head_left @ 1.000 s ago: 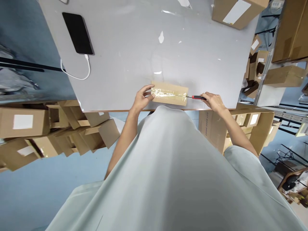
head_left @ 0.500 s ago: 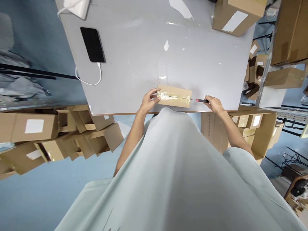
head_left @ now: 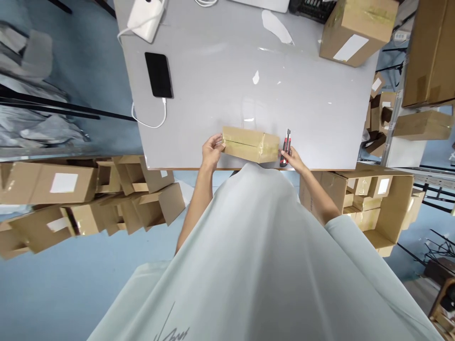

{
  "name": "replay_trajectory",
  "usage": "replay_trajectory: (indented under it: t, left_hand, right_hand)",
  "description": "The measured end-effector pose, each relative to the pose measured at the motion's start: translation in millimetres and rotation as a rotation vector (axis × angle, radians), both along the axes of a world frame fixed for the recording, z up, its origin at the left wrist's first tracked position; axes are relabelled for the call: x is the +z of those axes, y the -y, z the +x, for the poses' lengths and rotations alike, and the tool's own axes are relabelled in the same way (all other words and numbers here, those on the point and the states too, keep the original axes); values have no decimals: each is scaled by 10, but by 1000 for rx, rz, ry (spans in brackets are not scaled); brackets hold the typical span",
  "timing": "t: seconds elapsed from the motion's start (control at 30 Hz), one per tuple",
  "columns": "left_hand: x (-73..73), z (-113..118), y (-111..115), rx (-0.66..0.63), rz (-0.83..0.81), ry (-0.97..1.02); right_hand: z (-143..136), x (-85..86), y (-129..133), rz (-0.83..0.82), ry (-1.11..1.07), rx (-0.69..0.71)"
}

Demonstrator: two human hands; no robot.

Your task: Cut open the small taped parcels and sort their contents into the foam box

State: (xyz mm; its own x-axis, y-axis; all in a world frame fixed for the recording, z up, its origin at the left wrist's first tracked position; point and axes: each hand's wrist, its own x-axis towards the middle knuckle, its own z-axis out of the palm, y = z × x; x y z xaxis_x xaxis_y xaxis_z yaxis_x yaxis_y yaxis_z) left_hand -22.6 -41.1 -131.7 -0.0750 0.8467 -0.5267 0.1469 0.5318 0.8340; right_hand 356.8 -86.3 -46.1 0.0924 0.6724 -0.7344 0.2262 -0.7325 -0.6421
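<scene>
A small taped cardboard box (head_left: pixel 245 141) rests near the table's front edge, with a slit line running along its top tape. My left hand (head_left: pixel 212 149) grips its left end, thumb on the near side. At the box's right end is my right hand (head_left: pixel 293 159), fingers closed around a red and black utility knife (head_left: pixel 286 147). The knife's blade points away from me, clear of the box. Whether the right fingertips also touch the box, I cannot tell.
On the grey table (head_left: pixel 213 85) lie a black phone (head_left: pixel 159 75) with a white cable, a white device (head_left: pixel 146 19) and paper scraps (head_left: pixel 277 27). A larger box (head_left: pixel 357 33) stands back right. Open cartons (head_left: pixel 156 203) are at lower left, a box-filled carton (head_left: pixel 394 208) at lower right.
The knife has swung from pointing left at the box's end to pointing away from me. My right hand has come closer to the box, which is now turned to show its right end.
</scene>
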Motion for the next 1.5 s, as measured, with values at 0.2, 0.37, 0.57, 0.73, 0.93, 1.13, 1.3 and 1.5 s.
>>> replay_trajectory:
  t: [0.2,0.37,0.57,0.73,0.93,1.13,1.3,1.5]
  left_hand:
    - [-80,-23,-50,34,-71,-80]
    - [-100,476,-90,-156,-145,42]
    - [-71,999,-82,-352,-195,126]
    - [293,777,-238,-282,-32,68]
    - [1000,699,-486,-328,158,34]
    - [1043,723,-605,-372,142,45]
    - [946,697,-637,-369,144,95]
    - [871,690,-636,-387,140,135]
  right_hand:
    - [-333,206,-21,138,34,14]
    - [-17,608,-203,280,244,130]
    - [171,808,-331,272,600,333]
    - [10,771,-261,255,565,291]
    - [-154,800,-228,247,584,305]
    - [-282,968,-171,259,712,281]
    - [-514,1327,47,204,719,328]
    - [-932,1607,234,177,493,389]
